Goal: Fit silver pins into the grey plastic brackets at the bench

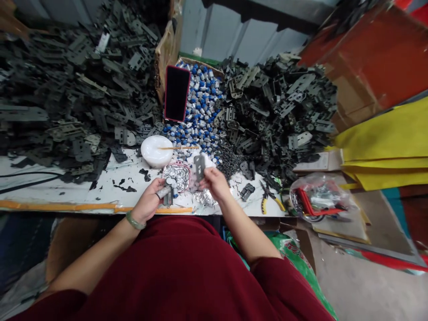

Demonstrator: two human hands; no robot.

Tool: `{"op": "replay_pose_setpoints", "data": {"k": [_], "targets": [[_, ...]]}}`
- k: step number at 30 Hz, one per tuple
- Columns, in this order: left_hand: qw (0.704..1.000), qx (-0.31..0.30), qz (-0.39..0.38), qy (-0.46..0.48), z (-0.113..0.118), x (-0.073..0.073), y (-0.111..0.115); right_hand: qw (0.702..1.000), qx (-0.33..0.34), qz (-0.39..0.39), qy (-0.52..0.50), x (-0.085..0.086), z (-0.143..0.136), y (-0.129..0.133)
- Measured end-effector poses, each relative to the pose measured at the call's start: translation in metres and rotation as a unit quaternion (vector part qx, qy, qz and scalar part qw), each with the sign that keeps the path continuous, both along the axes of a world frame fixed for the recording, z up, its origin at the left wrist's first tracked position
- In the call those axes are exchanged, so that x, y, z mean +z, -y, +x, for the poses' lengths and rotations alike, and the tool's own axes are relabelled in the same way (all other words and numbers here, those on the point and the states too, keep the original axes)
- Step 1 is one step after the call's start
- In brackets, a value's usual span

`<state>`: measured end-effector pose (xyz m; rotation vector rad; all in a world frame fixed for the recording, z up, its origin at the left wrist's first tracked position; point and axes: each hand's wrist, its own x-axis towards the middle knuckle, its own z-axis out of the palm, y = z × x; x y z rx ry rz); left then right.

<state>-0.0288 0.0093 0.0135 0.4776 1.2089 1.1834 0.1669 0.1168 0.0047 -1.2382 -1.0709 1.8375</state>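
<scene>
In the head view my left hand (150,199) is closed round a dark metal bracket (168,198), with a small white-and-blue piece at its top. My right hand (216,182) pinches a flat grey metal plate with slots (199,166) by its lower right side. The plate is held upright above the table, apart from the bracket. Between the hands lies a pink-rimmed tray (189,171) of small silver pins. More loose silver pins (205,197) lie below my right hand. Behind the tray stands a white bowl (157,151) with a thin stick across it.
Heaps of dark metal parts rise at left (76,89) and right (281,102). Between them spreads a pile of blue-and-white pieces (203,102), with a phone (176,93) propped upright. Yellow-handled pliers (267,196) and a plastic-wrapped container (321,198) sit at right.
</scene>
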Motion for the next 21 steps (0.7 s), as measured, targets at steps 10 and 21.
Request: {"op": "replay_pose_setpoints", "data": {"k": [10,21], "targets": [[0.996,-0.056,0.035,-0.066,0.003,-0.004,0.010,0.982,0.151,-0.111,-0.026,-0.009,-0.029,0.068],[0.981,-0.150,0.084,-0.091,0.014,0.004,0.017,0.941,0.330,0.068,0.012,-0.002,-0.012,0.044]]}}
